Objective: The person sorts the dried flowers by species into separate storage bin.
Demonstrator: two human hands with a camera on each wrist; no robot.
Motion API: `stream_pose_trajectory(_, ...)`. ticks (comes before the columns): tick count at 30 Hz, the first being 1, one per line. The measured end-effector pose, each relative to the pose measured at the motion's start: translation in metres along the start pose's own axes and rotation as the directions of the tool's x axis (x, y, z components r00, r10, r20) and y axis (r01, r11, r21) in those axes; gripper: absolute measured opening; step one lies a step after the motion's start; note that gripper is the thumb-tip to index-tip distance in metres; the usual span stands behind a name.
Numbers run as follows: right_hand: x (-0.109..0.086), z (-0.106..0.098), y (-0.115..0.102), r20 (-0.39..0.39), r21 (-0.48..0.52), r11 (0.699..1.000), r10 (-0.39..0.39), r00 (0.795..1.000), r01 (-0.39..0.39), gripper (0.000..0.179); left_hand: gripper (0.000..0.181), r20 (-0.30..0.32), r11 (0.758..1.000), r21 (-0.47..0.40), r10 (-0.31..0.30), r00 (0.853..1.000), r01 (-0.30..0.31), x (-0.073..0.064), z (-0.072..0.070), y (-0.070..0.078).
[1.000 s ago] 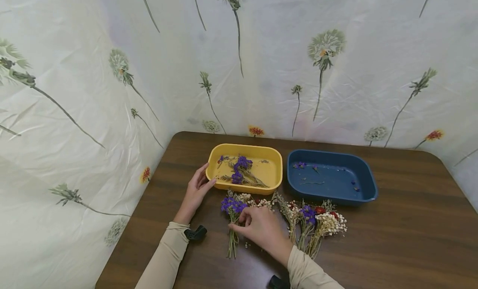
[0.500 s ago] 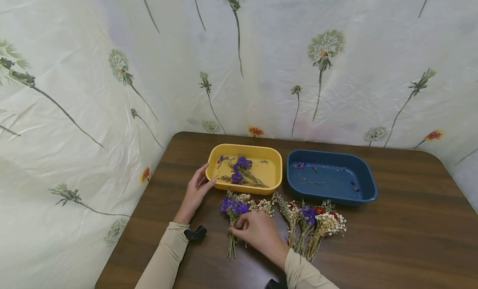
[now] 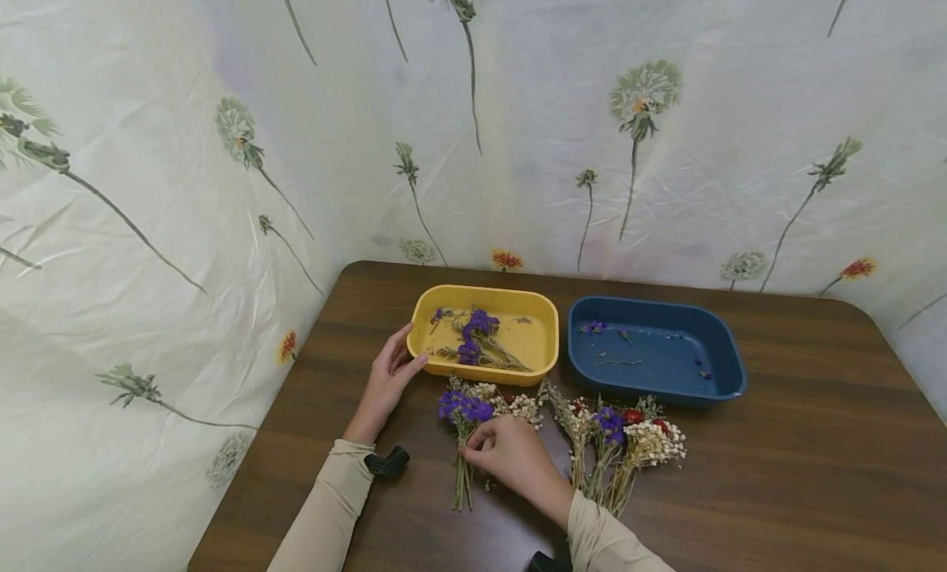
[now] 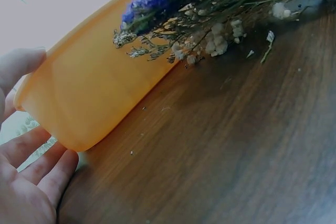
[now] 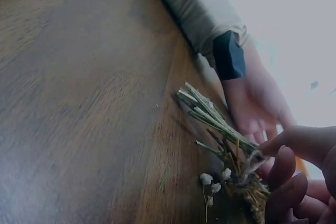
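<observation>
Pinching the purple bunch (image 3: 464, 408) by its stems, the right grip (image 3: 510, 457) has fingertips beside a twine tie (image 5: 253, 162); the bunch is just near of the yellow tray (image 3: 510, 377), and I cannot tell whether it is lifted. It should handle as very light, stiff in the stem and brittle in the heads, so a gentle hold below the blooms suits best. Further left, the left grip (image 3: 388, 379) rests with fingers extended against the tray's near left corner. White sprigs (image 3: 528, 406) lie just right of the purple heads; mixed bunches (image 3: 651, 442) lie farther right on the surface (image 3: 814, 440), with a blue tray (image 3: 658, 375) beyond.
</observation>
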State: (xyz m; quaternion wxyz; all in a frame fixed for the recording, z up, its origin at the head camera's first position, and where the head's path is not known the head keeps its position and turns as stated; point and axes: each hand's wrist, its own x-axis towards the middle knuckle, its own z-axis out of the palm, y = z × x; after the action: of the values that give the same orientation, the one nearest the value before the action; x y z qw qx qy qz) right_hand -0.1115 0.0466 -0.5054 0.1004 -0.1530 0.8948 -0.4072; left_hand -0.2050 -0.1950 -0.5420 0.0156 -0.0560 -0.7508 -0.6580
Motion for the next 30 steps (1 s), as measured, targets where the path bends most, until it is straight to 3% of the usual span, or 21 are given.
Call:
stream_pose_trajectory(6, -0.001, -0.001, 0.001, 0.013, 0.054, 0.998, 0.031, 0.999, -0.032, 0.011, 0.066, 0.005, 1.000, -0.007, -0.004, 1.000, 0.004, -0.001, 0.000, 0.004)
stream_pose_trajectory(30, -0.004, -0.015, -0.011, 0.010, 0.085, 0.996, -0.003, 1.000, 0.002, 0.010, 0.065, 0.003, 1.000, -0.011, 0.007, 1.000, -0.007, 0.000, 0.001, 0.001)
